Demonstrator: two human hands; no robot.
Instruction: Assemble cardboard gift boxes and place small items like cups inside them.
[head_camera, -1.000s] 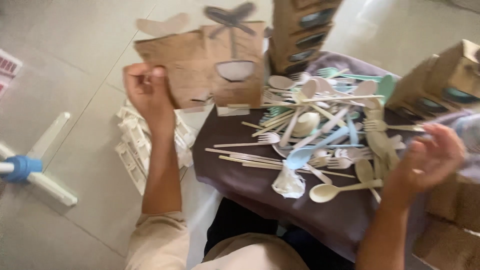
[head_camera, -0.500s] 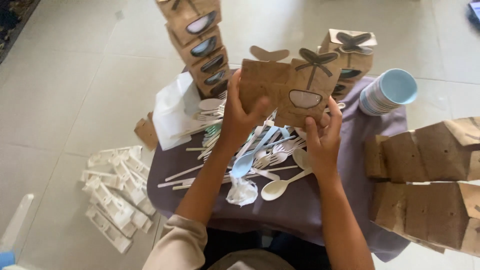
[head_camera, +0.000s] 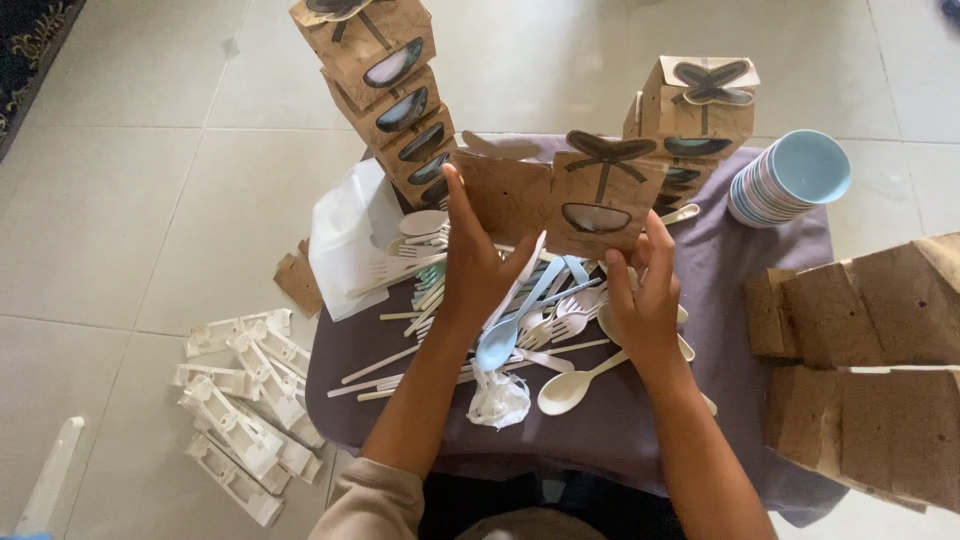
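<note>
A brown paper box (head_camera: 560, 205) with a window is held upright between the left hand (head_camera: 478, 262) and right hand (head_camera: 640, 300), both grips closed on it, above scattered cutlery (head_camera: 500, 320) on the purple-covered bench (head_camera: 740, 270).

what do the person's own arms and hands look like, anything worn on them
Both forearms are bare. The left hand and right hand wear no gloves, and no rings, watch or bracelet show from this view. A light beige sleeve covers the left upper arm, ending near the elbow. No sleeve is visible on the right arm within the frame.
</note>
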